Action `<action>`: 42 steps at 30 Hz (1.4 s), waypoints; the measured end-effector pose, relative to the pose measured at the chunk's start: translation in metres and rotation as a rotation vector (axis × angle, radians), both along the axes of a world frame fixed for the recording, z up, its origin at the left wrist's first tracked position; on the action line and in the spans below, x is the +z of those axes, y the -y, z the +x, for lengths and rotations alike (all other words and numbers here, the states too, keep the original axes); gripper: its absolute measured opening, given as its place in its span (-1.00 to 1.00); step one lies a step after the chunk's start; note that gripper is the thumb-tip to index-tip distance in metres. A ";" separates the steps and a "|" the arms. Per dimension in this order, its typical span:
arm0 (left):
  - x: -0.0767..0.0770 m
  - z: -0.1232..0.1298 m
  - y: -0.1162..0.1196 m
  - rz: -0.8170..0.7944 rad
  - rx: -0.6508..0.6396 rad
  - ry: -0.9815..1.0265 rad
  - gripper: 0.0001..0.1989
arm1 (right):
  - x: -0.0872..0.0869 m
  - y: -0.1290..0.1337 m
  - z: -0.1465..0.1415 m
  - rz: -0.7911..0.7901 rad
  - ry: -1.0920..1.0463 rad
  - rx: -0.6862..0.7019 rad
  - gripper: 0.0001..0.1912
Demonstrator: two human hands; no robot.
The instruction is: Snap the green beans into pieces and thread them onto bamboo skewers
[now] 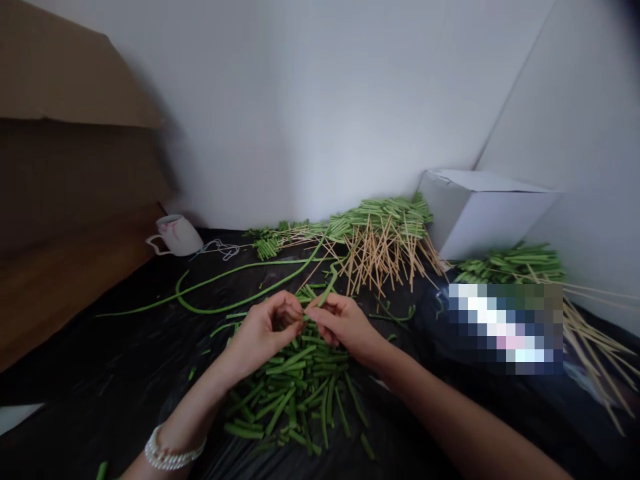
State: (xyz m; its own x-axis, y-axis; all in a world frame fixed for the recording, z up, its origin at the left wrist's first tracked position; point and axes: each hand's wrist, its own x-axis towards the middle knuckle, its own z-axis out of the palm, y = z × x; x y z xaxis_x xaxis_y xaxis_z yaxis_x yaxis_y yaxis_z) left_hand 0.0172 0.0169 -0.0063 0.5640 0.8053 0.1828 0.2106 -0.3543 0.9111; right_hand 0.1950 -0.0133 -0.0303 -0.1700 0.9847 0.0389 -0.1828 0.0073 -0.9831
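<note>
Left hand (257,337) and right hand (345,327) are held together just above a heap of cut green yardlong bean pieces (295,393), fingertips almost meeting. Right thumb and index finger (311,312) are pinched closed on a green yardlong bean (326,292), which sticks up and away toward the far side. Left fingers (295,308) are curled in toward the same spot, nearly closed, but whether they have hold of the bean is hidden, so cannot tell. A white beaded bracelet (173,453) sits on the left wrist.

The heap lies directly under both hands on a black plastic sheet (125,373). Long uncut beans (225,288) curve across the sheet on the far left of the hands. Farther back, a large pile of cut bean pieces and loose bamboo skewers (380,257) leans near a white cardboard box (487,213) in the far right corner. A second pile of bean pieces with skewers (510,265) lies on the right, just beside the wall. A pixelated patch (505,330) hides whatever is in front of that pile. A white mug (175,235) lies on its side at the far left, near thin tangled string (217,250). A wooden board (65,280) runs along the left, under a brown cardboard sheet (65,67).
</note>
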 end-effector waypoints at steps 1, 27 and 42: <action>0.000 0.000 0.000 0.084 0.019 -0.057 -0.93 | 0.001 0.000 -0.001 0.020 0.006 -0.029 -0.74; 0.001 0.012 0.021 0.618 0.140 -0.420 -0.79 | 0.004 0.014 -0.012 0.220 0.251 -0.033 -0.57; -0.010 0.015 0.015 -0.282 0.054 0.160 -0.81 | 0.012 0.023 -0.014 0.295 0.264 0.004 -0.54</action>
